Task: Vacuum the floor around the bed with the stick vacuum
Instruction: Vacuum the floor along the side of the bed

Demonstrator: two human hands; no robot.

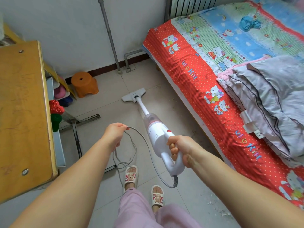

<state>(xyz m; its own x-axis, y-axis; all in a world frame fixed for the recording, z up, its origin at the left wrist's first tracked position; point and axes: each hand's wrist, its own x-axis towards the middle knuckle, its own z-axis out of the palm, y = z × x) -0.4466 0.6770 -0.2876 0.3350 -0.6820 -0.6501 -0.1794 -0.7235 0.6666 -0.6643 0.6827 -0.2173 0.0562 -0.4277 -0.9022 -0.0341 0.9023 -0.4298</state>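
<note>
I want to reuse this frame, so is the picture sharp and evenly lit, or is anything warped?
Head view: soft, even daylight with no hard glare; wide-angle lens bows the desk edge and stretches both forearms; stick vacuum and bed look sharp; the bed's red sheet shows wavy moiré ripples.

Home bedroom; bed (189, 76) w/ cartoon sheet, folded quilt (269, 99), desk (21, 112).
</note>
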